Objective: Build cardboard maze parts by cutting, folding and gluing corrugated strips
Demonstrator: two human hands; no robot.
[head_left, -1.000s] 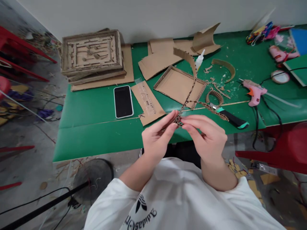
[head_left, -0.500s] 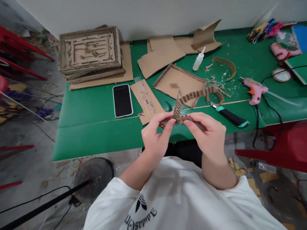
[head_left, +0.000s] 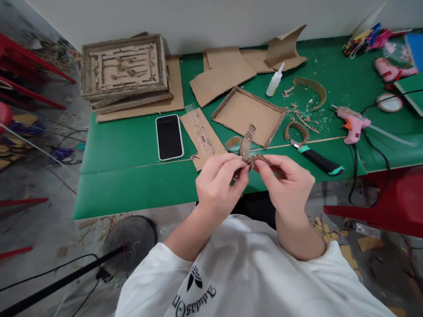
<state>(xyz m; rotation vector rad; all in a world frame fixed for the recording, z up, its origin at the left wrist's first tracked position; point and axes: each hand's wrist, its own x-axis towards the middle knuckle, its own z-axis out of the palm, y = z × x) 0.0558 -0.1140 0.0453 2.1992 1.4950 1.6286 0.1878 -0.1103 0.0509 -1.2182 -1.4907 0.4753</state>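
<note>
Between my two hands is a corrugated cardboard strip [head_left: 246,144], its ridged end sticking up past the fingers. My left hand [head_left: 222,181] pinches it from the left, fingers curled in. From the right, my right hand [head_left: 287,182] grips the same strip between thumb and fingers. The fingertips hide the middle of the strip. Just beyond lies a shallow cardboard tray [head_left: 253,115] with ridged walls. A coiled ridged strip [head_left: 297,128] rests right of the tray, touching the blade of a black and green cutter [head_left: 319,160].
Left on the green table [head_left: 125,180] are a phone [head_left: 169,137], a ruler [head_left: 200,132] on cardboard and stacked cardboard frames [head_left: 124,70]. Farther back stands a glue bottle [head_left: 275,81]. At right lie a pink glue gun [head_left: 353,124] with its cable and a tape roll [head_left: 390,103].
The long ridged strip that arched over the tray now shows only a short end upright at the fingers. My left fingers have curled further in and moved slightly right.
</note>
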